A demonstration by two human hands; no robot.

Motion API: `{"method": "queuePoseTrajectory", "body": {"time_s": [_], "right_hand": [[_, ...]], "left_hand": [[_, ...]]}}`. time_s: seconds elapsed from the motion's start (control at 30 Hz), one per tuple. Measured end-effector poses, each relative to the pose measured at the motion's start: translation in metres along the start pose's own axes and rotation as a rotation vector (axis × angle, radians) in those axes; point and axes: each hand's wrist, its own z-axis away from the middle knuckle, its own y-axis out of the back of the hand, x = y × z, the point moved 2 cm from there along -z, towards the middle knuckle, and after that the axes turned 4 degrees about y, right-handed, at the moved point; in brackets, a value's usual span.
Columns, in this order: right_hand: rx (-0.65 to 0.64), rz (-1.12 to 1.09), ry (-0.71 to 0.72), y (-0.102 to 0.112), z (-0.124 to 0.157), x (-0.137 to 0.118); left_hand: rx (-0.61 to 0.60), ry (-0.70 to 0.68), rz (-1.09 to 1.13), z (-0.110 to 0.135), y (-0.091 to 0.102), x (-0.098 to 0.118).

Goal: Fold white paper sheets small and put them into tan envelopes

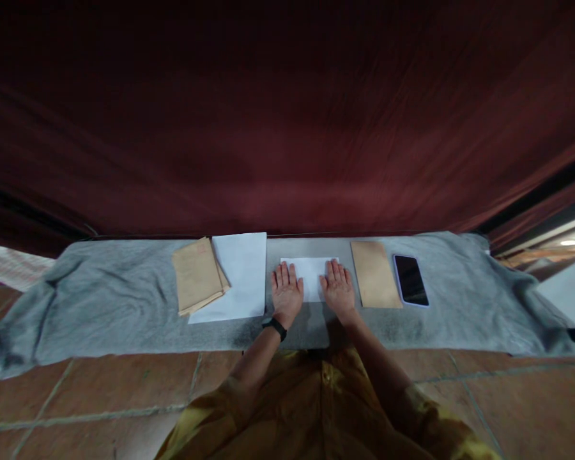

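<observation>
A small white sheet of paper (312, 281), perhaps folded, lies in front of me on the grey cloth. My left hand (287, 292) rests flat on its left side, fingers stretched forward, with a black band on the wrist. On the right side of the sheet lies my right hand (338, 287), palm down and fingers extended. Just right of that hand is a single brown envelope (376, 275). To the left, a larger white paper (242, 275) lies partly under a stack of brown envelopes (197, 275).
A phone (411, 280) with a pale purple case lies right of the single envelope. The grey cloth (115, 300) covers a long narrow surface. A dark red fabric wall (287, 140) rises behind it. Tiled floor (124, 383) shows in front. A white object (570, 291) stands at far right.
</observation>
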Motion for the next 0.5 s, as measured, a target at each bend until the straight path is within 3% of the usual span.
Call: {"method": "queuePoseTrajectory", "body": {"time_s": [0.13,0.23,0.33,0.5], "right_hand": [[-0.004,0.012,0.017,-0.001,0.001,0.0],[-0.009,0.03,0.032,-0.002,0.002,0.001],[0.003,0.038,0.04,-0.002,0.001,0.001],[0.018,0.038,0.021,-0.003,0.0,0.0]], "left_hand": [[-0.06,-0.194,0.074,0.004,-0.011,0.031],[-0.076,-0.22,0.104,0.002,-0.017,0.045],[-0.077,-0.196,0.095,-0.007,-0.017,0.04],[-0.063,-0.085,0.05,-0.022,-0.007,0.008]]}}
